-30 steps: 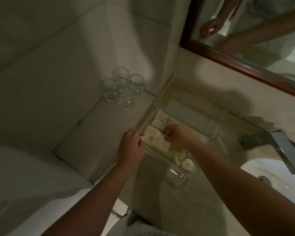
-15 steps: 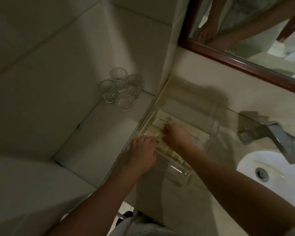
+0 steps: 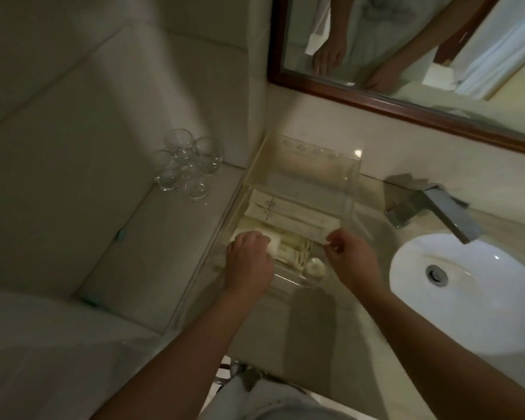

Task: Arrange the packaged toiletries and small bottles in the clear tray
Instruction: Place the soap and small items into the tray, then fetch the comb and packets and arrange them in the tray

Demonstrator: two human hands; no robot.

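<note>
A clear tray [image 3: 350, 171] stands on the counter against the wall. Long cream packets [image 3: 291, 218] lie side by side in its middle. Small bottles with a round white cap [image 3: 315, 265] sit at its near end. My left hand [image 3: 249, 259] rests over the tray's near-left part, fingers curled on a small white packet [image 3: 274, 245]. My right hand [image 3: 350, 256] pinches the right end of a long packet at the tray's right wall.
Several upturned drinking glasses [image 3: 185, 165] stand on the ledge to the left. A chrome faucet [image 3: 431, 210] and white sink [image 3: 467, 277] lie to the right. A wood-framed mirror [image 3: 376, 101] hangs above.
My right hand has shifted from the tray's middle to its right wall. My left hand has moved slightly into the tray's near-left corner. The view has drifted right, showing more sink.
</note>
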